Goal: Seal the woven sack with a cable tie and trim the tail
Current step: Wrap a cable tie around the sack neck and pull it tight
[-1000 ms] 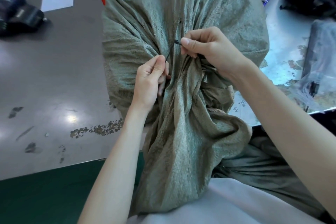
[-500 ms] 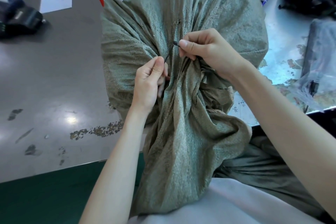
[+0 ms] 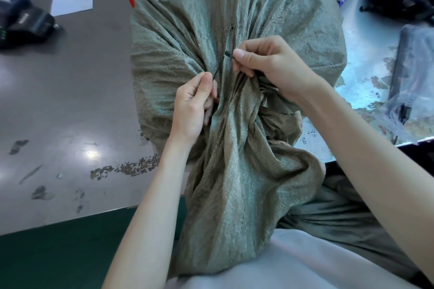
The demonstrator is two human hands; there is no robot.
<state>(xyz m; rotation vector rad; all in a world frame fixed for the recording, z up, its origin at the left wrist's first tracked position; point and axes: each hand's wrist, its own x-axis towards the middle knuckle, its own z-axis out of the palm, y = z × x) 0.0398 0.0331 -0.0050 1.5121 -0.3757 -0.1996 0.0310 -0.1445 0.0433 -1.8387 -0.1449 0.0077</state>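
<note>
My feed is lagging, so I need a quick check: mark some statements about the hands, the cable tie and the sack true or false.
1. The left hand pinches the black cable tie. True.
2. The right hand holds scissors. False: it pinches the tie's head end; no cutter is visible.
3. The green woven sack has its neck gathered between the hands. True.
4. The sack lies on the floor. False: it rests on the grey table.
5. The tie's tail is already trimmed. False: a length spans between the hands.

Bare bench (image 3: 77,101) open at 9 o'clock of sack (image 3: 234,171); black device (image 3: 25,26) blocks 10 o'clock corner; clutter (image 3: 411,65) crowds 3 o'clock.
</note>
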